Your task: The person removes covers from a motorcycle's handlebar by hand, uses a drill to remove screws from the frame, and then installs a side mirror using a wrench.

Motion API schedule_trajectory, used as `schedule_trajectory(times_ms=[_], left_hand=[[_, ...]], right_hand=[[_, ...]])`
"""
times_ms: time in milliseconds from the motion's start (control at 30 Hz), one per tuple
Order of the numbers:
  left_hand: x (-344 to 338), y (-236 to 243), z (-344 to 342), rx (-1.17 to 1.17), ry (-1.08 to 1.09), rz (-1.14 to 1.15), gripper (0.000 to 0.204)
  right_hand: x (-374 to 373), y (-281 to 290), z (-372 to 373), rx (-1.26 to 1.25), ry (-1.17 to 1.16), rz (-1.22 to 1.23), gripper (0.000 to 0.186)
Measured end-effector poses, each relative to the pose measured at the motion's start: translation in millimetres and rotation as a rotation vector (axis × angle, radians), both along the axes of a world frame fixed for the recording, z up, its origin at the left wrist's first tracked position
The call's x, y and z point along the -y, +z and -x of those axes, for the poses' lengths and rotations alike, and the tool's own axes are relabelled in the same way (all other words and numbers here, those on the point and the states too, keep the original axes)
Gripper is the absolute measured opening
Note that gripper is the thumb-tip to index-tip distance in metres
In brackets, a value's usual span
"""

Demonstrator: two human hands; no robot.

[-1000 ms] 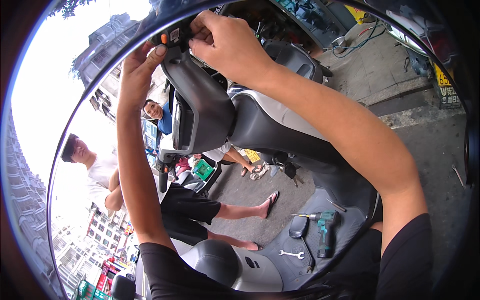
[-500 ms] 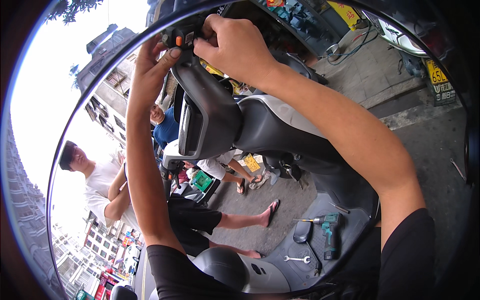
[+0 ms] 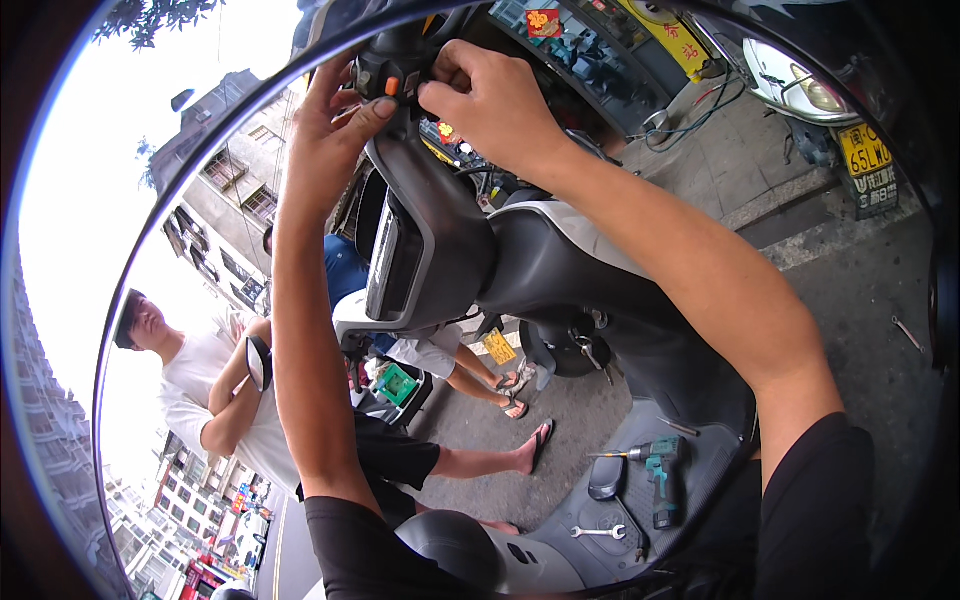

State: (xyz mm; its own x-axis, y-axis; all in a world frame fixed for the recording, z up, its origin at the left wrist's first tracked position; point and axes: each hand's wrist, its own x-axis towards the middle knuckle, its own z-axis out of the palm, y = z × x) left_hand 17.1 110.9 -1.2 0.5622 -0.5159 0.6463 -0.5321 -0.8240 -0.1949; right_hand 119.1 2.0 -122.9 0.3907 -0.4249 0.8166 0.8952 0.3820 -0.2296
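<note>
We see the black switch housing (image 3: 374,72) with its orange button (image 3: 392,86) at the top of the scooter's dark handlebar cover (image 3: 428,190), between the two hands. The left hand (image 3: 335,130) grasps the housing, thumb in front and fingers partly hidden behind. The right hand (image 3: 495,105) is curled at the housing's other side, thumb and forefinger close together; we cannot tell whether they pinch anything. Below, on the grey footboard (image 3: 715,460), we find a teal-and-black drill (image 3: 664,480), a mirror (image 3: 605,478) and an open-ended wrench (image 3: 598,532).
</note>
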Motion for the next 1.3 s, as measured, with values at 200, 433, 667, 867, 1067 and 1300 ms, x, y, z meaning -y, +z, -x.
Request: schedule_trajectory(times_ms=[200, 433, 667, 867, 1067, 1300], left_hand=[[11.0, 1.3, 2.4, -0.074, 0.046, 0.033, 0.065], [10.7, 8.9, 8.3, -0.14, 0.074, -0.006, 0.067], [-1.1, -16.1, -11.3, -0.209, -0.235, 0.337, 0.051], [-30.1, -27.5, -22.1, -0.271, -0.382, 0.621, 0.053], [-39.2, -23.5, -26.1, -0.275, -0.439, 0.567, 0.051], [-29.8, -29.2, -28.4, -0.144, -0.339, 0.518, 0.049]], right_hand=[[7.3, -1.6, -7.0, 0.033, -0.075, 0.0, 0.028], [-16.3, -32.0, -6.6, 0.082, 0.362, 0.029, 0.033], [-13.2, -46.7, 3.1, 0.091, 0.482, 0.138, 0.041], [-16.8, -47.6, 6.5, 0.164, 0.405, 0.164, 0.042], [-25.9, -43.1, 4.2, 0.17, 0.308, 0.214, 0.056], [-14.6, -38.6, -3.4, 0.245, 0.773, 0.321, 0.051]])
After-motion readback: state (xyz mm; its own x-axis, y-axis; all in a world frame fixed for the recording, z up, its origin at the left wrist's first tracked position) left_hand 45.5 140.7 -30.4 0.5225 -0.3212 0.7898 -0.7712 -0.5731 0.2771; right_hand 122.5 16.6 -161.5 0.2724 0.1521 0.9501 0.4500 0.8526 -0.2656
